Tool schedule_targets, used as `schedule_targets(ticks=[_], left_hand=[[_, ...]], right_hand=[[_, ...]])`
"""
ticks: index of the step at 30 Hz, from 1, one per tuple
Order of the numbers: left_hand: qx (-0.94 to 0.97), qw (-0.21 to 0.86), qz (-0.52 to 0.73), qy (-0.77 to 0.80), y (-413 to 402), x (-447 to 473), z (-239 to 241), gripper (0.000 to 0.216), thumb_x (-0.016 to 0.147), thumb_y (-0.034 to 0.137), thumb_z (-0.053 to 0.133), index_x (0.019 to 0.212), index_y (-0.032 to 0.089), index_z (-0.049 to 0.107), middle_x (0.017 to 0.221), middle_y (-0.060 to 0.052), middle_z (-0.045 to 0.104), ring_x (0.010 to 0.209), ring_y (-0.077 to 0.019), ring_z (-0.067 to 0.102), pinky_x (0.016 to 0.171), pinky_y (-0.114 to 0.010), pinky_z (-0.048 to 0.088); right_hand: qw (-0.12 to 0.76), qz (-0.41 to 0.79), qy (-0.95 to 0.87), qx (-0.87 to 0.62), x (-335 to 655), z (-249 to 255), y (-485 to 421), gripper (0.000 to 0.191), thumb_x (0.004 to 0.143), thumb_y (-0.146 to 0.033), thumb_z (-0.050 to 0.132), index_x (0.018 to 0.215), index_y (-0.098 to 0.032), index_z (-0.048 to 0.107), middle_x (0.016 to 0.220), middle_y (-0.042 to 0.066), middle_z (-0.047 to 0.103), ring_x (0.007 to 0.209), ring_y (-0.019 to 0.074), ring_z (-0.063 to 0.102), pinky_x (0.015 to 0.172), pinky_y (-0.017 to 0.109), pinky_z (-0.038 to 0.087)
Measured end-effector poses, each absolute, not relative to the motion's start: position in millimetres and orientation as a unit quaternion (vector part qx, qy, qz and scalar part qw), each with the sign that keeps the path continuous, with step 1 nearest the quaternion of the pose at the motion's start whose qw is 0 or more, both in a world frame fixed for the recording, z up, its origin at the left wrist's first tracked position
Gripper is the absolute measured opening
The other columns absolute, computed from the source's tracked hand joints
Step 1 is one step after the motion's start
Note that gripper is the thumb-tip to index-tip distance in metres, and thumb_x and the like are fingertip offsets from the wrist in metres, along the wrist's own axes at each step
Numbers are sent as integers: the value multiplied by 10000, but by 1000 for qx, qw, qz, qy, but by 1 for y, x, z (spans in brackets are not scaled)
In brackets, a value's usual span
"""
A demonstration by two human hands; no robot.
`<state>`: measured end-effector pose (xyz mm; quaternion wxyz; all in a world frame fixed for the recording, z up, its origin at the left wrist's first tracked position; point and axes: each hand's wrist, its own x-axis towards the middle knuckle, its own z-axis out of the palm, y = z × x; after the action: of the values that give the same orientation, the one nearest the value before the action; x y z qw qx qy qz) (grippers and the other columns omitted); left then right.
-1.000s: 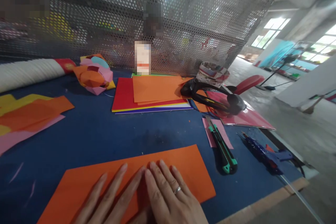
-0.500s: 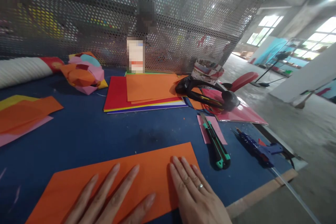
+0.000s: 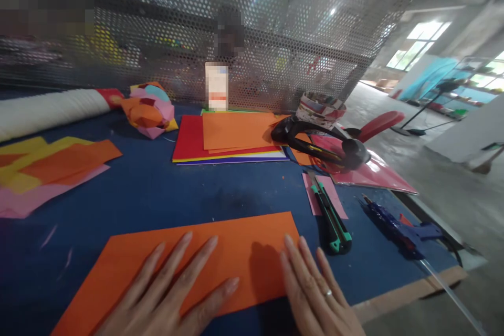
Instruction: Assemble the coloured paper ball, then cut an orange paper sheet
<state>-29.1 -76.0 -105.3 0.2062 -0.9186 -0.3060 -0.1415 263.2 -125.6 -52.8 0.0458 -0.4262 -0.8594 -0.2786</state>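
An orange sheet of paper (image 3: 252,241) lies flat on the blue tabletop in front of me. My left hand (image 3: 169,289) is spread over its left and middle part, fingers apart and holding nothing. At the sheet's right edge is my right hand (image 3: 315,289), with a ring on one finger; its fingers are stretched out and lightly parted. Whether its fingertips touch the paper or hover just over it I cannot tell. Right of the sheet, a green and black utility knife (image 3: 331,215) rests partly on a small pink paper piece (image 3: 340,200).
A blue glue gun (image 3: 401,228) lies near the table's right edge. Behind are stacked coloured sheets (image 3: 189,139), a black-handled tool (image 3: 315,139) and a folded paper ball (image 3: 149,110). Loose coloured papers (image 3: 74,163) are at left. A perforated metal panel (image 3: 157,10) stands at the back.
My right hand has shifted right, from on top of the orange sheet to its right edge. My left hand stays spread on the paper. The view has swung slightly left.
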Motion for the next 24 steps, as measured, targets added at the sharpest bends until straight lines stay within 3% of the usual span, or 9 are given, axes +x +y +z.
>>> schedule_targets(ticks=[2, 5, 10, 12, 14, 18, 21, 24], left_hand=[[-917, 197, -140, -319, -78, -27, -102, 749, 805, 651, 557, 1463, 416, 286, 1510, -63, 374, 1465, -380, 89, 1160, -550, 44], [-918, 195, -132, -320, -80, -23, -89, 675, 847, 611, 514, 1456, 389, 323, 1492, -51, 407, 1436, -350, 205, 1159, -518, 82], [-910, 226, -103, -332, -83, -18, -64, 604, 889, 569, 473, 1449, 387, 338, 1465, -39, 455, 1346, -328, 374, 1125, -496, 176], [-908, 243, -89, -330, -84, -16, -59, 594, 902, 537, 473, 1456, 386, 323, 1461, -38, 462, 1321, -310, 410, 1108, -467, 219], [-908, 247, -82, -329, -84, -16, -56, 584, 910, 516, 463, 1459, 378, 319, 1460, -37, 465, 1314, -298, 420, 1118, -470, 202], [-922, 226, -82, -302, -81, -17, -55, 501, 930, 402, 430, 1427, 353, 390, 1483, 17, 439, 1317, -251, 405, 1172, -502, 16], [-934, 224, -75, -266, -80, -20, -56, 446, 947, 332, 402, 1390, 315, 450, 1506, 70, 405, 1350, -201, 363, 1197, -462, -30], [-933, 231, -81, -263, -83, -27, -64, 443, 961, 368, 393, 1392, 283, 451, 1521, 64, 384, 1428, -211, 257, 1210, -471, -20]], right_hand=[[81, -289, -869, -393, 243, -55, -116, 467, 944, -232, 395, 1384, -97, 482, 1468, 110, 460, 1368, 270, 401, 1178, 439, 202], [132, -296, -872, -367, 215, -61, -103, 413, 967, -188, 351, 1326, -150, 552, 1421, 55, 524, 1303, 219, 492, 1189, 417, 180], [122, -298, -878, -355, 206, -73, -96, 422, 952, -203, 351, 1297, -91, 567, 1362, 104, 576, 1253, 230, 545, 1029, 314, 471], [106, -306, -885, -334, 210, -77, -96, 441, 937, -199, 366, 1318, -60, 540, 1368, 141, 563, 1248, 253, 547, 984, 302, 508], [117, -302, -880, -348, 212, -81, -98, 442, 942, -173, 345, 1325, -54, 529, 1382, 151, 546, 1270, 257, 521, 1056, 329, 442], [157, -269, -860, -404, 205, -90, -101, 412, 969, -155, 340, 1325, -74, 531, 1406, 137, 515, 1327, 257, 440, 1153, 403, 268], [174, -261, -858, -408, 201, -94, -102, 394, 976, -160, 355, 1313, -78, 544, 1398, 136, 521, 1330, 256, 429, 1159, 403, 251], [180, -264, -855, -409, 200, -94, -101, 386, 981, -153, 348, 1300, -83, 554, 1380, 130, 540, 1324, 254, 433, 1160, 402, 250]])
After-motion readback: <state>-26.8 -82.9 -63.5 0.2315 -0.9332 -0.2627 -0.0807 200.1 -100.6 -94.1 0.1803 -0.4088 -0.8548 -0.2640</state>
